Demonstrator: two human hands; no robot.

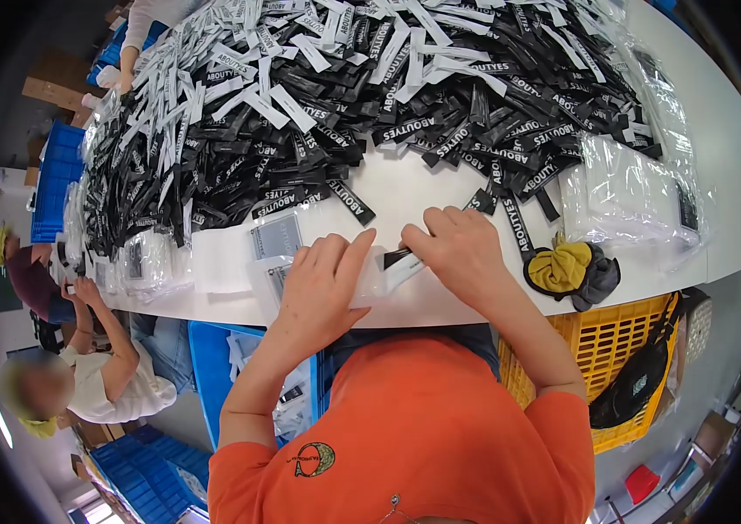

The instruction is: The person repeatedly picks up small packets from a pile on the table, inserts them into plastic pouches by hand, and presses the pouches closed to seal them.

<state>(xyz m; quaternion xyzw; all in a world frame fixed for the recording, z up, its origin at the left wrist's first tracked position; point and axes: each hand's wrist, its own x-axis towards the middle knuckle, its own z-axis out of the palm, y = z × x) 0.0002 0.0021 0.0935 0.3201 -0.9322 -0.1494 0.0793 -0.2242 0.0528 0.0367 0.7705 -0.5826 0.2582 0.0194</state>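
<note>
My left hand (322,284) is closed on a clear plastic bag (267,278) at the table's front edge. A grey printed card (278,236) lies just beyond it. My right hand (458,253) pinches a small packet (403,267), white with a dark part, whose left end reaches toward the bag near my left hand. Beyond both hands spreads a large heap of black and white printed sachets (301,140). One black sachet (516,225) lies right of my right hand, beside a yellow and grey cloth bundle (567,269).
Stacked clear bags (637,192) lie on the white table (720,218) at right. Below the edge stand a blue bin (212,367) and a yellow crate (597,336). A co-worker (117,367) sits at left; another person's arm (132,48) reaches in at the top left.
</note>
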